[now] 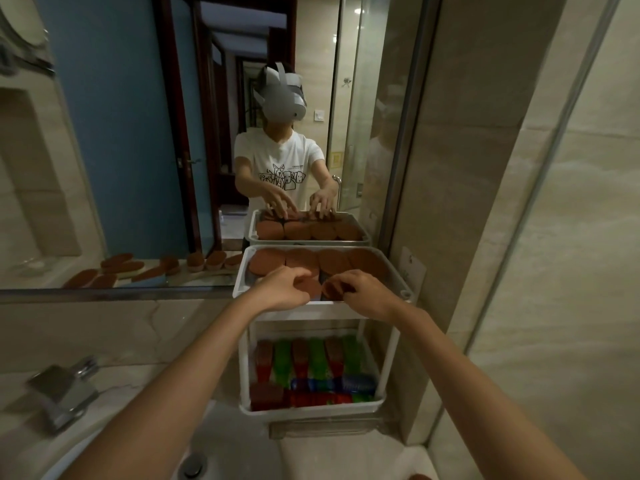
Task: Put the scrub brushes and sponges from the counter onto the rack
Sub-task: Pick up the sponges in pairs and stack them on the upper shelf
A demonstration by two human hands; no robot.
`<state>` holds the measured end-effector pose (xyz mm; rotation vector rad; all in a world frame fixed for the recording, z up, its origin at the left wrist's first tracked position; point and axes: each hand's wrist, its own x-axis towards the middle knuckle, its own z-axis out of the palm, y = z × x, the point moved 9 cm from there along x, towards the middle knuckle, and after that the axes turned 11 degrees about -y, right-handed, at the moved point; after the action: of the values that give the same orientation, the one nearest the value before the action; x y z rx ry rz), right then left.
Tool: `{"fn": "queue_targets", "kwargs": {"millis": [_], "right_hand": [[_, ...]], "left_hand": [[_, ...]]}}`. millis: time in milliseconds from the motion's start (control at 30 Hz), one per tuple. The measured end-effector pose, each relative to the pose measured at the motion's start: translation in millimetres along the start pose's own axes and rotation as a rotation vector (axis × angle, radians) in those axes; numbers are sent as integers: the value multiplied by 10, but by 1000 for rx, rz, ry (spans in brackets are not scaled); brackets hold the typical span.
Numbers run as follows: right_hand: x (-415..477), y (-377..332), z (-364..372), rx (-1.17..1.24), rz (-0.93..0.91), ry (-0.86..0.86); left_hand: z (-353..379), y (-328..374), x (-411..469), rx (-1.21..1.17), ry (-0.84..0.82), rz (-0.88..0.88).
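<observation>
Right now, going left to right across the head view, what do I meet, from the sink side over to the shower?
First the faucet → left hand → right hand → glass panel.

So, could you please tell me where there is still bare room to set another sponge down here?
The top tray is crowded: four brown sponges fill its back row, and the left hand and right hand each hold one in front. The lower tray is packed with coloured brushes. Bare counter lies between the faucet and that tray.
</observation>
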<state>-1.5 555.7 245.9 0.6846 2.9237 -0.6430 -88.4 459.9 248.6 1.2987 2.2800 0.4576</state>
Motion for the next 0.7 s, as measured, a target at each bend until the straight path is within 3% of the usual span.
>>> {"fn": "queue_targets", "kwargs": {"millis": [367,467,533,633,700], "right_hand": [[-136,-39,131,7,-49,111],[-313,-140,126,30,-114,244],[-509,-191,155,74,-173,364],[-870,-111,390,136,-128,468],[-1134,-53,588,162,-119,569]], "left_hand": [[143,83,-104,193,74,35],[200,127,-159,184,141,51],[203,224,-297,130,269,121],[241,307,-685,8,587,254],[418,246,-868,-59,692,269]]}}
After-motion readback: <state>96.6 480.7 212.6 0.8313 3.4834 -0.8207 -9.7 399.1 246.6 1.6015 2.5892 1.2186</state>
